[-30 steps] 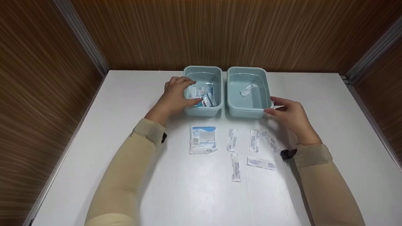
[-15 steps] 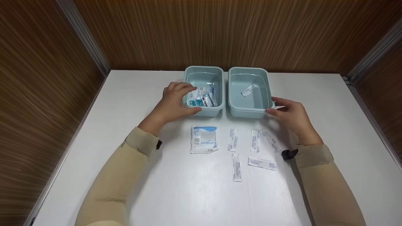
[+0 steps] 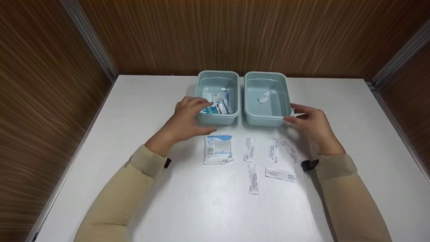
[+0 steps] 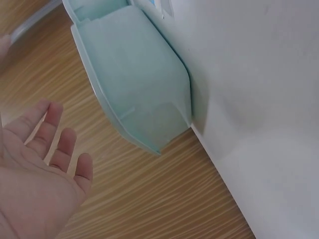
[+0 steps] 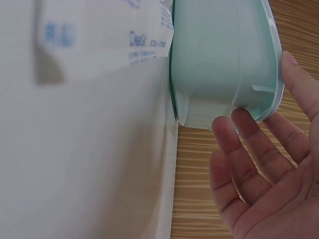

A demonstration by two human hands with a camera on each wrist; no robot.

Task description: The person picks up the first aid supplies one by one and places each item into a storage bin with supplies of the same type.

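In the head view my left hand (image 3: 185, 121) has its fingers and thumb apart, holding nothing. It overlaps the front left corner of the left pale blue-green bin (image 3: 219, 120). Inside that bin lie teal-and-white packets (image 3: 215, 107). Below the thumb, a square white-and-blue packet marked "Surgical" (image 3: 218, 150) lies flat on the table. My right hand (image 3: 310, 126) holds the right bin (image 3: 263, 121) at its front right corner, thumb and index finger on the rim; the other fingers hang loosely beneath in the right wrist view. One narrow white packet (image 3: 267, 96) lies inside that bin.
Several narrow white printed packets lie on the white table (image 3: 201, 211) in front of the right bin, among them one upright strip (image 3: 253, 179) and one sideways strip (image 3: 280, 174). Wood-grain panels (image 3: 215, 37) close off the back and both sides.
My left hand has drawn back from over the left bin towards the front, its thumb now past the bin's front wall near the surgical packet. My right hand stays at the bin's corner.
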